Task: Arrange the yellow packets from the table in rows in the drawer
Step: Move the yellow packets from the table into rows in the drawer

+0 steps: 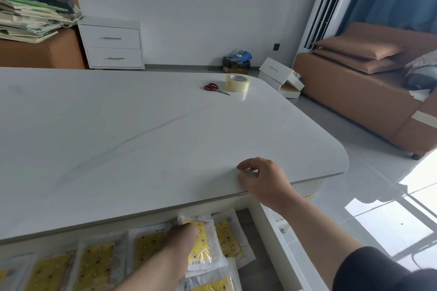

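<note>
Under the white table the drawer stands pulled out, with several yellow packets in clear wrappers lying side by side inside it. My left hand reaches into the drawer and grips one yellow packet, which lies tilted over the others near the drawer's right end. Another yellow packet lies just to its right. My right hand rests on the table's front edge with fingers curled and nothing in it. No yellow packets show on the tabletop.
Red-handled scissors and a roll of clear tape lie at the table's far right. A white nightstand, stacked papers, white boxes on the floor and a brown sofa stand beyond.
</note>
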The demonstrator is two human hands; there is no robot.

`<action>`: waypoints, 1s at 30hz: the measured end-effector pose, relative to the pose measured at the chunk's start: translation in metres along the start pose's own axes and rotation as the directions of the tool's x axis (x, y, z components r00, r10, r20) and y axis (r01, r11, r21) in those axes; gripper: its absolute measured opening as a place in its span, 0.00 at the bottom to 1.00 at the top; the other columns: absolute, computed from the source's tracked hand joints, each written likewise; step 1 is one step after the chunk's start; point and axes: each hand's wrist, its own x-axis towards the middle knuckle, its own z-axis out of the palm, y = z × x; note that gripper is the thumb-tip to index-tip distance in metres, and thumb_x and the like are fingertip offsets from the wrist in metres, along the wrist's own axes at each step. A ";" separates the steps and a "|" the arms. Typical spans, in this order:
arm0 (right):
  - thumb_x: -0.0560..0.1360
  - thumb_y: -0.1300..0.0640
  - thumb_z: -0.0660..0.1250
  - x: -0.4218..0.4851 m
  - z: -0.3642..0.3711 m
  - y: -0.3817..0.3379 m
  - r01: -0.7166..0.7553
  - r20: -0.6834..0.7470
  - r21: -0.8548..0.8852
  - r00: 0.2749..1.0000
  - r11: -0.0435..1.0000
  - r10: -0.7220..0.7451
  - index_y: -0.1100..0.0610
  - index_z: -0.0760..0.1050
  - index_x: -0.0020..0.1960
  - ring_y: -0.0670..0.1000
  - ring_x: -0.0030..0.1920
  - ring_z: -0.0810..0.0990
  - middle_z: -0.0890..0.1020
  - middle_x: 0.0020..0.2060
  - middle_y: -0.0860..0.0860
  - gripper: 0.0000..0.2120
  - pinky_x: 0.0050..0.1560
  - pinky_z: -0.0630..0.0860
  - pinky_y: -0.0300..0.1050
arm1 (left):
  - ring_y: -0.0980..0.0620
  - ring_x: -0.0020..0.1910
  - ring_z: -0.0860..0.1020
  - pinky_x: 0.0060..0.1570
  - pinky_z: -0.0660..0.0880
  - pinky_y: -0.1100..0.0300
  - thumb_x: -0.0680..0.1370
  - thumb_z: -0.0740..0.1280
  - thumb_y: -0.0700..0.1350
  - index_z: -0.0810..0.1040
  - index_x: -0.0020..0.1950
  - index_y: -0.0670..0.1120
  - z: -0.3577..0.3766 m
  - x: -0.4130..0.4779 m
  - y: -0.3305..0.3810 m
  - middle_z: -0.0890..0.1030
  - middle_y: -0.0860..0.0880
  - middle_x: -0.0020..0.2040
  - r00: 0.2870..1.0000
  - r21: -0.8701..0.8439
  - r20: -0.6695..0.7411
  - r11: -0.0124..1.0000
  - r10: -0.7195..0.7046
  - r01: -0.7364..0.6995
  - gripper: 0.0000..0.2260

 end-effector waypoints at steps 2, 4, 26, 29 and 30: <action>0.74 0.56 0.69 0.000 0.000 0.000 0.004 0.002 0.005 1.000 1.000 -0.004 0.50 0.82 0.53 0.47 0.52 0.77 0.77 0.45 0.40 0.09 0.53 0.72 0.39 | 0.53 0.31 0.62 0.30 0.58 0.60 0.77 0.58 0.34 0.72 0.48 0.39 0.002 0.001 -0.001 0.65 0.47 0.35 0.997 0.132 -0.063 0.990 0.049 -0.040 0.04; 0.74 0.56 0.69 0.000 0.000 0.000 0.002 0.006 0.003 1.000 1.000 -0.002 0.50 0.82 0.53 0.47 0.52 0.77 0.77 0.44 0.40 0.09 0.53 0.72 0.39 | 0.54 0.35 0.69 0.31 0.66 0.61 0.76 0.57 0.33 0.68 0.66 0.37 0.004 0.011 -0.006 0.70 0.47 0.38 0.986 0.257 -0.096 0.961 0.135 -0.106 0.18; 0.70 0.57 0.74 -0.008 -0.007 -0.025 0.069 0.194 0.093 0.977 0.993 -0.086 0.38 0.78 0.42 0.40 0.44 0.78 0.82 0.42 0.39 0.13 0.48 0.75 0.34 | 0.50 0.67 0.66 0.68 0.63 0.54 0.77 0.65 0.54 0.72 0.70 0.51 -0.037 0.021 -0.014 0.70 0.51 0.68 0.620 0.754 0.626 -0.164 0.474 -0.636 0.21; 0.70 0.57 0.74 -0.010 -0.005 -0.024 0.069 0.210 0.074 0.974 0.995 -0.083 0.41 0.79 0.44 0.41 0.44 0.78 0.81 0.41 0.38 0.11 0.46 0.74 0.32 | 0.52 0.67 0.65 0.69 0.61 0.56 0.77 0.66 0.54 0.72 0.70 0.53 -0.038 0.025 -0.017 0.70 0.53 0.70 0.595 0.740 0.628 -0.150 0.501 -0.655 0.22; 0.70 0.57 0.74 -0.010 -0.005 -0.025 0.070 0.214 0.072 0.973 0.995 -0.083 0.41 0.79 0.45 0.41 0.44 0.78 0.81 0.40 0.38 0.11 0.46 0.73 0.31 | 0.53 0.67 0.66 0.68 0.61 0.57 0.77 0.67 0.54 0.72 0.70 0.54 -0.039 0.027 -0.018 0.70 0.54 0.69 0.586 0.736 0.625 -0.139 0.515 -0.663 0.22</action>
